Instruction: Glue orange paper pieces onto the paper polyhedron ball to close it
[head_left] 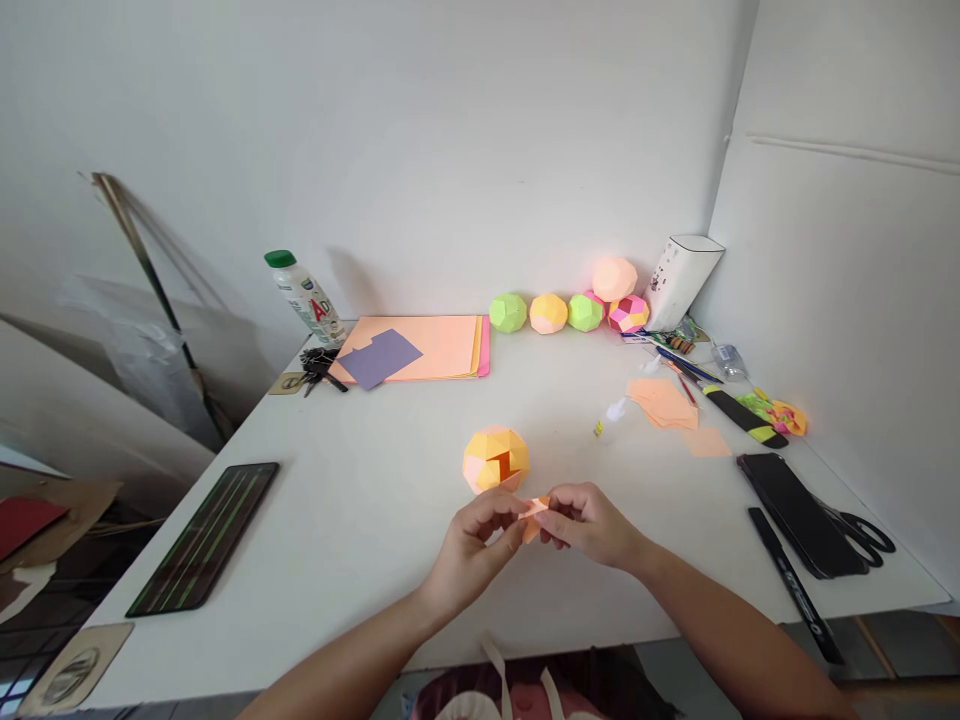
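My left hand [476,545] and my right hand [589,525] meet near the table's front edge, both pinching one small folded orange paper piece [534,512] between their fingertips. Just behind them on the white table [360,500] sits a partly built paper ball [496,460] of yellow and orange panels, with an open gap on its near side. Loose orange paper pieces [664,402] lie to the right, further back.
Several finished paper balls [566,310] line the back wall beside a white box [679,280]. A stack of coloured paper [435,347], a bottle [306,295] and keys [319,365] stand back left. A dark tablet [206,535] lies left; a phone [799,510], scissors [862,530], pens right.
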